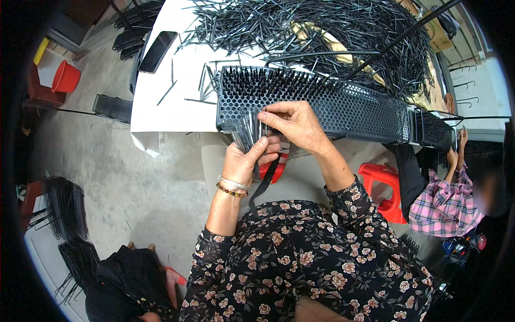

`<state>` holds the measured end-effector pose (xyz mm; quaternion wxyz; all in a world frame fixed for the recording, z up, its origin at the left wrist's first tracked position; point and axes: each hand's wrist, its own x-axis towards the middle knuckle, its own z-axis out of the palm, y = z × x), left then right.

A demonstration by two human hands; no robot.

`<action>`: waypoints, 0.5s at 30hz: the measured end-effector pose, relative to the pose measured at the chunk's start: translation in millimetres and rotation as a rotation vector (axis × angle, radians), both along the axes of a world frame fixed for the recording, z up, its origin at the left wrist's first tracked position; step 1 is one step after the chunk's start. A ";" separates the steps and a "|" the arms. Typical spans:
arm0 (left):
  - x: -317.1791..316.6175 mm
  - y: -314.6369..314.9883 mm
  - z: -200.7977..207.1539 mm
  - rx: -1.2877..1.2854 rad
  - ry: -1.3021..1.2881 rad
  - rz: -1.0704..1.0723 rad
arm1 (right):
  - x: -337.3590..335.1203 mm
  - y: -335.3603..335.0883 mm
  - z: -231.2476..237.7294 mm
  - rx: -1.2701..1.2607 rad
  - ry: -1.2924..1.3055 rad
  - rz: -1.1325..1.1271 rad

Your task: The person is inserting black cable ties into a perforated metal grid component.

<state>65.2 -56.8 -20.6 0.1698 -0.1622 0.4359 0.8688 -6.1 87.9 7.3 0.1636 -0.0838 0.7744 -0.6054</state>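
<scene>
A bundle of thin dark strips [248, 131] is held just off the near edge of the bench [153, 110], in front of the left end of a black perforated rack [362, 112]. The bundle is clasped between thumb and fingers by the left grip [242, 159]; the fingertips of the right grip [294, 126] are set against its upper part, but whether they are closed on a single strip cannot be told. By appearance, the work is only partly done: upright black pieces [263, 80] are crowded into the rack's far left part, thinning toward the middle, while many holes along the near side and right are left unfilled. Beyond the rack, a large heap of loose black pieces [236, 24] is left unplaced, with a phone [158, 52] lying leftward.
</scene>
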 end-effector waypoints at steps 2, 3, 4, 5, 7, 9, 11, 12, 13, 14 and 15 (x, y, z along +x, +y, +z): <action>0.7 0.9 0.3 -0.042 0.035 -0.029 | -0.6 0.1 -3.3 0.002 0.004 -0.013; 1.1 1.4 0.0 -0.051 0.016 -0.028 | -1.3 0.7 -4.4 0.027 -0.003 -0.024; 1.5 1.9 -0.5 -0.059 -0.004 -0.025 | -2.1 2.1 -4.8 -0.006 0.020 -0.016; 1.3 2.0 -1.1 -0.060 -0.003 -0.026 | -2.6 3.8 -4.5 0.003 -0.011 -0.028; 0.8 2.5 -2.9 -0.018 -0.084 0.029 | -4.1 6.8 -2.5 0.013 -0.044 -0.040; 0.3 3.0 -4.5 0.002 -0.069 0.051 | -6.8 9.3 0.8 -0.029 -0.096 -0.087; -0.3 3.2 -5.8 0.011 -0.074 0.073 | -12.4 10.6 3.3 -0.091 0.034 -0.128; -0.5 3.0 -6.4 0.003 -0.065 0.091 | -16.1 11.0 3.7 -0.148 0.149 -0.169; -0.6 2.8 -6.9 -0.008 -0.063 0.107 | -19.9 11.5 3.6 -0.158 0.256 -0.202; -0.6 2.4 -7.4 -0.005 -0.057 0.107 | -24.9 9.6 1.8 -0.183 0.329 -0.255; -0.2 1.9 -7.8 -0.001 -0.080 0.074 | -30.1 8.4 -0.3 -0.165 0.396 -0.279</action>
